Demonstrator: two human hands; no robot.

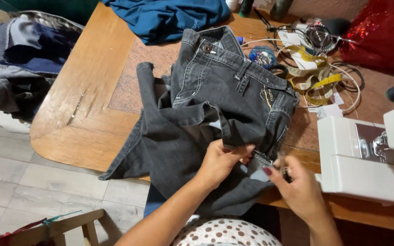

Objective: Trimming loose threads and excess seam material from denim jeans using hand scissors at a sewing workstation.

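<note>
A pair of dark grey jeans lies spread over the wooden surface, its waistband and button pointing away from the hands and its lower part hanging off the near edge toward the person's lap; the left hand pinches a fold of the denim between thumb and fingers, lifting it slightly just beside the right hand; the right hand is closed around a small thin tool whose kind is too small to tell, its tip meeting the fabric at a seam right where the left hand's fingertips hold it; so the jeans sit directly under and ahead of both hands, with the worked spot between them.

To the right of the right hand, nearly touching it, stands a white sewing machine; beyond the hands, past the waistband, a yellow measuring tape lies coiled loosely beside a small round container of pins and some white cord; further off to the right rests a red shiny cloth; far ahead of the hands a blue garment is heaped at the surface's far edge; well to the left of the left hand, off the surface, a pile of grey and navy clothes sits above the pale tiled floor.
</note>
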